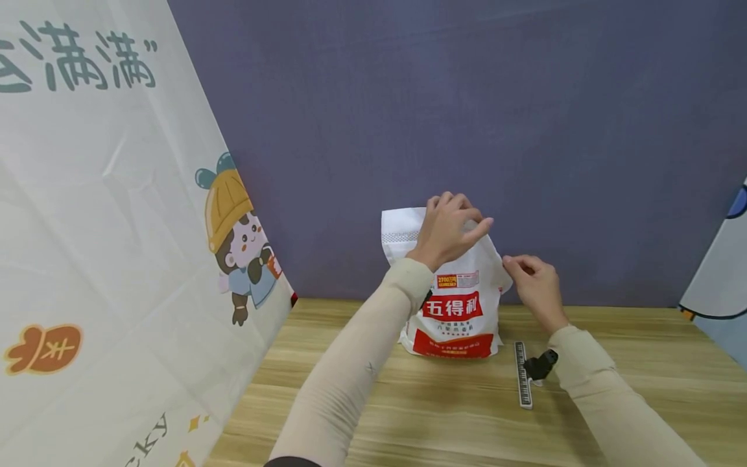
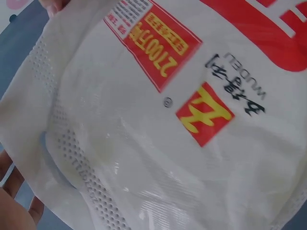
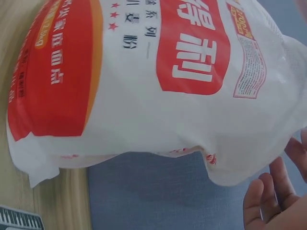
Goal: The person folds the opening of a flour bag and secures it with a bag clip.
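Observation:
A white flour bag (image 1: 452, 324) with red and orange print stands upright on the wooden table, its dotted upper band (image 2: 72, 148) folded and creased. My left hand (image 1: 448, 224) reaches over the top of the bag, thumb pointing right. In the left wrist view its spread fingers (image 2: 14, 191) show past the bag's top edge. At the bag's upper right corner, my right hand (image 1: 533, 285) pinches the edge between thumb and index finger. The right wrist view shows the other fingers (image 3: 268, 196) loosely bent beside the bag.
A slim strip with a black-and-white piano-key pattern (image 1: 523, 376) lies on the table (image 1: 455, 415) right of the bag, beside the right wrist's black camera (image 1: 541, 364). A dark blue-grey cloth (image 1: 350, 130) hangs close behind. A white printed sheet (image 1: 117, 227) borders the left side.

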{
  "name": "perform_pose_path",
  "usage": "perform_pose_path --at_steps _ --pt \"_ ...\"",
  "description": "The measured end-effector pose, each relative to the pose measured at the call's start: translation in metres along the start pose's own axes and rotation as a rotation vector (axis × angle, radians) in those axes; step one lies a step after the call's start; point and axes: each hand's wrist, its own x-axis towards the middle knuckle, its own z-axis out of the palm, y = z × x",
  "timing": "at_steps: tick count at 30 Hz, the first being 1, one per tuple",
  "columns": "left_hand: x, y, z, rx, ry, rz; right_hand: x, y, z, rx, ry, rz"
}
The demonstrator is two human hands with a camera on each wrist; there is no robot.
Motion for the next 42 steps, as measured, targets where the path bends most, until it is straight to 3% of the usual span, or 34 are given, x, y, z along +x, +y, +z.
perform_pose_path --at_steps 7,12,23,29,42 --pt "0.003 0.010 0.000 0.104 -0.055 0.019 0.003 -0.006 0.006 0.035 -0.036 0.007" --pt "0.003 0.011 0.001 0.163 -0.090 -0.001 0.006 -0.007 0.011 0.060 -0.036 -0.005" --pt "-0.001 0.003 0.004 0.169 -0.191 -0.052 0.009 -0.006 0.015 0.064 -0.061 0.003" --pt "-0.003 -0.001 0.006 0.220 -0.244 -0.053 0.009 -0.007 0.019 0.071 -0.079 -0.046" --pt "-0.006 -0.001 0.003 0.271 -0.282 -0.019 0.010 -0.016 0.025 0.102 -0.080 -0.075"
